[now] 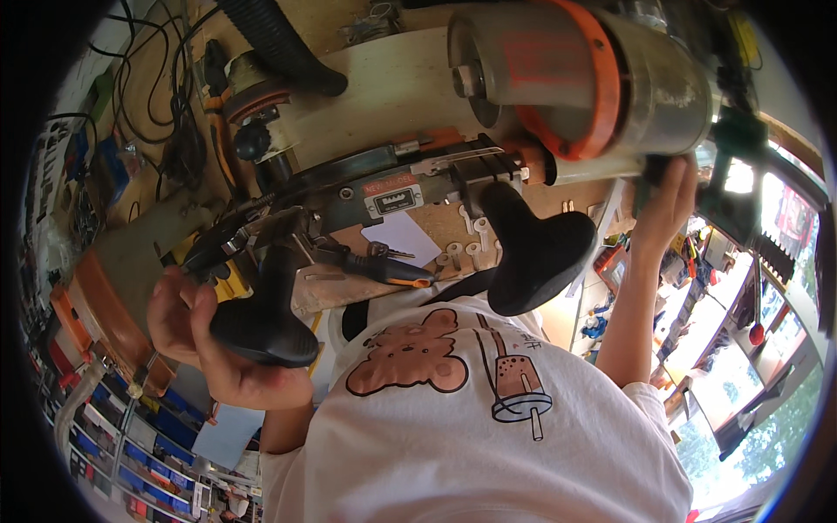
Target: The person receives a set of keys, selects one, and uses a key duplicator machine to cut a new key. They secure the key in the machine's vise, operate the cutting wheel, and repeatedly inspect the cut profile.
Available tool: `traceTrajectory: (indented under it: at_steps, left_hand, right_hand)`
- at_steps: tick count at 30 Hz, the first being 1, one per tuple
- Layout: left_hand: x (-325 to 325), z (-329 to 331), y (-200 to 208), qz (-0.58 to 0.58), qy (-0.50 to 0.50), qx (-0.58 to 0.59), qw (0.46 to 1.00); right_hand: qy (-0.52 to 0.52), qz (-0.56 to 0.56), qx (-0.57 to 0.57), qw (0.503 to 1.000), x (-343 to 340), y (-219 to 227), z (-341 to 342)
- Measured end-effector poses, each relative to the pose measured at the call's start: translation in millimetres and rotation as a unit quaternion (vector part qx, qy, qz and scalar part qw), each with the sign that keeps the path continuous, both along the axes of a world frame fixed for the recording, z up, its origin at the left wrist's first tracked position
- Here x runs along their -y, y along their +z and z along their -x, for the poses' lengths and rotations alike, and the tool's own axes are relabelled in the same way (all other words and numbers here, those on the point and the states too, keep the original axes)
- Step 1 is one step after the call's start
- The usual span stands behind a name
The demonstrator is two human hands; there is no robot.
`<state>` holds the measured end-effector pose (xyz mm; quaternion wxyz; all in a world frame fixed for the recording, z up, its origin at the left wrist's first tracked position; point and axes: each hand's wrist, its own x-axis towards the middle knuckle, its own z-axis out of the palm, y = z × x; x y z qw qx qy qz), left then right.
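A key-cutting machine (392, 202) with a metal body and a small red-and-white plate stands in front of me. My left hand (214, 349) curls round the left black T-shaped handle (261, 327), its fingertips beside a dark lever (205, 253). The second black T-shaped handle (540, 248) stands untouched at the right. My right hand (667, 209) reaches up beneath the motor housing (667, 96), fingers stretched against a dark part (654, 170); their tips are partly hidden. A black-and-orange handled tool (375, 266) lies between the two handles.
Several loose keys (471, 248) and a white paper (405, 240) lie on the wooden bench below the machine. A black ribbed hose (279, 44) comes down at the back. Pliers (216, 113) and tangled cables (166, 78) are at the far left. A green-framed machine (737, 174) stands at right.
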<state>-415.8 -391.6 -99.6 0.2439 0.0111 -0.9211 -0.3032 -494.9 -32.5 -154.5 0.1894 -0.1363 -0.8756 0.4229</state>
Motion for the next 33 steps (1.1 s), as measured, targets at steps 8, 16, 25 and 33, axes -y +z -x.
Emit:
traceTrajectory:
  at_steps: [8, 16, 25, 33]
  left_hand:
    - [1.6, -0.6, 1.5, 0.01, 0.008, -0.001, 1.0]
    - [37.5, -29.9, 6.6, 0.034, -0.284, 0.071, 0.956]
    - [-51.1, 42.5, 3.2, 0.059, -0.398, 0.124, 0.907]
    - [-62.5, 56.4, -18.0, 0.067, -0.459, 0.128, 0.877]
  right_hand:
    - [-0.006, 0.006, -0.031, 0.999, 4.5, -0.2, -7.6]
    - [0.331, 0.4, 0.174, 0.837, 107.3, 56.9, -82.9]
    - [0.205, 0.595, 0.154, 0.762, 134.2, 26.0, -116.3]
    - [0.172, 0.495, 0.074, 0.849, 142.8, 21.4, -119.1]
